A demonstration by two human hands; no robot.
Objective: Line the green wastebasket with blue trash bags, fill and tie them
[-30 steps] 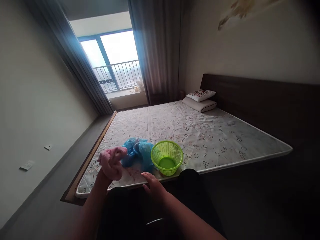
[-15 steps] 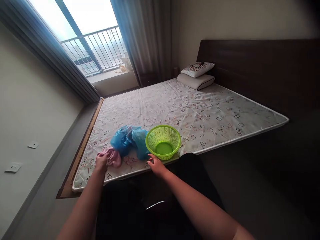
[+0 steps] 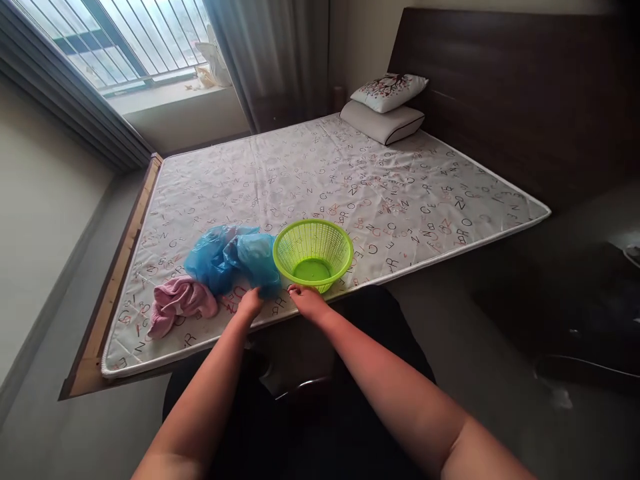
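Observation:
A blue plastic bag [image 3: 213,260] lies crumpled on the mattress [image 3: 280,180], its right part pressed up beside a green plastic basket [image 3: 313,270]. My left hand [image 3: 251,303] is closed at the bag's lower edge and seems to pinch it; the fingertips are partly hidden. Just below the basket's near side is my right hand [image 3: 307,301], fingers loosely curled and a little apart, with nothing visible in them. The basket stands upright, with no contents showing. To the left of the bag a pink cloth [image 3: 180,303] rests in a loose heap.
Two pillows [image 3: 385,110] are stacked at the far end by the dark headboard [image 3: 500,93]. A wooden bed frame [image 3: 113,267] sticks out along the left side. Behind are a grey curtain [image 3: 270,60] and a window sill [image 3: 165,93] with items on it.
My left hand has let go of the pink cloth and moved right to the blue bag. My right hand stays by the basket, its fingers more curled. The view has tilted downward.

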